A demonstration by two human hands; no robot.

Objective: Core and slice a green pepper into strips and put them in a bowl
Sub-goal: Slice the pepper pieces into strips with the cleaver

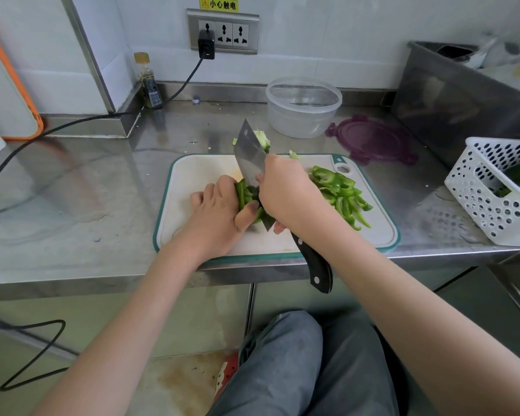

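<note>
On the white cutting board [198, 172] my left hand [219, 211] holds down a piece of green pepper [244, 195], thumb and fingers curled round it. My right hand [285, 193] grips a cleaver [249, 159] at the top of its black handle, blade tilted and set against the pepper piece. A pile of cut green strips [341, 192] lies on the board's right half. The pale pepper core [263, 139] sits on the counter just behind the board. A clear plastic bowl [303, 106] stands behind it, with nothing visible inside.
A purple lid [373, 139] lies right of the bowl. A white perforated basket [493, 190] holding more green peppers stands at the right edge, a steel bin [463, 94] behind it. A small bottle [149, 82] and a black cable [57, 127] are at the back left.
</note>
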